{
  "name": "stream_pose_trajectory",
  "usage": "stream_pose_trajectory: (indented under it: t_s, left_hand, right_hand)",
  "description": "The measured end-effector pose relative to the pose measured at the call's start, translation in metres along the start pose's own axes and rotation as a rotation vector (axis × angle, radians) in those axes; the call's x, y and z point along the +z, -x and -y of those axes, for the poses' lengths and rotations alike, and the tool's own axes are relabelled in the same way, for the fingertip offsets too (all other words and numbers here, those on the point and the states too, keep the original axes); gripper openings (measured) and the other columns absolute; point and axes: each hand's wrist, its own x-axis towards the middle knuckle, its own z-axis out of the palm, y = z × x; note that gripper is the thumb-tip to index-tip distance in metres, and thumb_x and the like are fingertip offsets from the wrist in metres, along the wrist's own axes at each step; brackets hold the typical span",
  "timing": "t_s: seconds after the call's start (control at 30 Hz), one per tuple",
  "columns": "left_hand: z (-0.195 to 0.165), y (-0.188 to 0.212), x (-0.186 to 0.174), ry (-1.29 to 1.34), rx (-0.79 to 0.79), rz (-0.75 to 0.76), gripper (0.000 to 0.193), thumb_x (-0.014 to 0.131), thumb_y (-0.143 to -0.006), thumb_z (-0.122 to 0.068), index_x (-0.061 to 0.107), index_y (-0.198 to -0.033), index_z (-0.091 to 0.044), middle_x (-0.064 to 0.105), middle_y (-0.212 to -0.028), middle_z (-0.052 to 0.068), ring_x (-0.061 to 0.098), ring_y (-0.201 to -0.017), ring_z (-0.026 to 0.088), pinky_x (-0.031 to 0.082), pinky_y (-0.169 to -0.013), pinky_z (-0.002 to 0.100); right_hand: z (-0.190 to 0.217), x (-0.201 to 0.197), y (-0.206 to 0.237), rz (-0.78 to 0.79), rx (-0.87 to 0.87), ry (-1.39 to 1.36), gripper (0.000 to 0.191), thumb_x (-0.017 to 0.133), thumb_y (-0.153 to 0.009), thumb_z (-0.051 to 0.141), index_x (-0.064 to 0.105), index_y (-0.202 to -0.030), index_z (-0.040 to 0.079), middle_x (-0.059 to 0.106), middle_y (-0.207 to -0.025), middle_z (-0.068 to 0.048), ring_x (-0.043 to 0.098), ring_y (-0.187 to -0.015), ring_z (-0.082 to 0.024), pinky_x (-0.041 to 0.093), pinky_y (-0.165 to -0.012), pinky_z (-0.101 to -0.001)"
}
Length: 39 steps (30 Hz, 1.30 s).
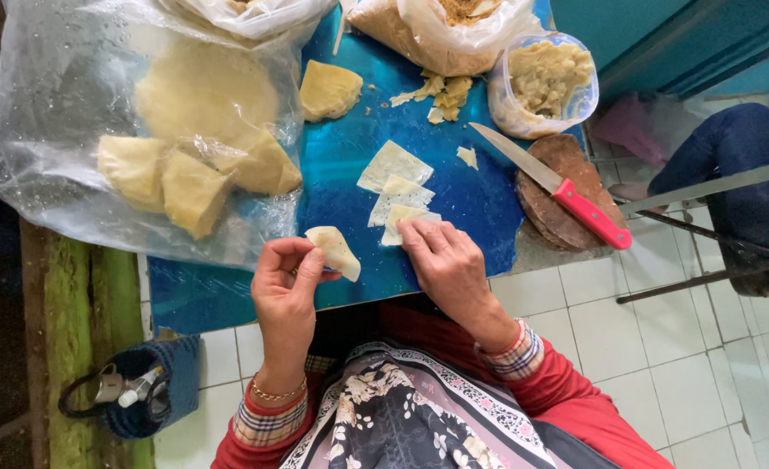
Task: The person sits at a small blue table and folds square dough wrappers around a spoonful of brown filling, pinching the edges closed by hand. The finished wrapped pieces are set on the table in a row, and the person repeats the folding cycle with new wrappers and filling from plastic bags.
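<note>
White floor tiles below, and a small table with a shiny blue top [349, 165] carrying everything. Left hand [287, 280] pinches a folded dough wrapper [334, 250] between thumb and fingertips, just past the table's near edge. Right hand [447, 260] lies mostly flat, fingertips pressing on the stack of square wrappers [397, 198] at the near-middle. Those sheets look thin, floppy and easy to tear, so I'd grab them gently by an edge or corner. At the left edge, a clear plastic bag [63, 122] holds big pale dough chunks. At the far right corner, a clear tub [545, 82] is full of crumbly filling; red-handled knife [558, 189] beside it.
</note>
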Motion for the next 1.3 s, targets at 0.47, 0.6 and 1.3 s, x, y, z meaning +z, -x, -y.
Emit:
stream_pose_trajectory:
  t_s: [0.47,0.6,1.3]
  left_hand:
    - [0.04,0.027,0.041,0.32,-0.113,0.251,0.013,0.055,-0.106,0.0,0.049,-0.117,-0.002,0.069,-0.111,0.015,0.073,-0.098,0.022,0.063,-0.087,0.038]
    - [0.04,0.029,0.044,0.254,-0.08,0.265,0.022,0.056,-0.104,0.003,0.047,-0.123,-0.001,0.069,-0.115,0.015,0.072,-0.104,0.02,0.061,-0.091,0.035]
    - [0.004,0.017,0.046,-0.403,0.229,0.524,0.019,0.074,-0.093,-0.001,0.072,-0.111,-0.006,0.073,-0.098,0.007,0.074,-0.085,0.014,0.059,-0.073,0.026]
  right_hand:
    - [-0.001,0.005,0.045,0.145,0.901,-1.837,0.042,0.059,-0.099,0.035,0.065,-0.124,0.003,0.071,-0.117,-0.011,0.07,-0.105,-0.017,0.056,-0.092,-0.0307]
    - [-0.017,0.014,0.063,0.127,0.847,-1.866,0.024,0.068,-0.101,0.014,0.064,-0.119,-0.002,0.071,-0.11,-0.009,0.068,-0.099,-0.015,0.053,-0.09,-0.03]
    - [-0.042,-0.026,0.055,0.249,0.28,-1.067,0.01,0.068,-0.098,0.002,0.069,-0.108,0.0,0.074,-0.096,-0.007,0.071,-0.089,-0.012,0.057,-0.078,-0.0261]
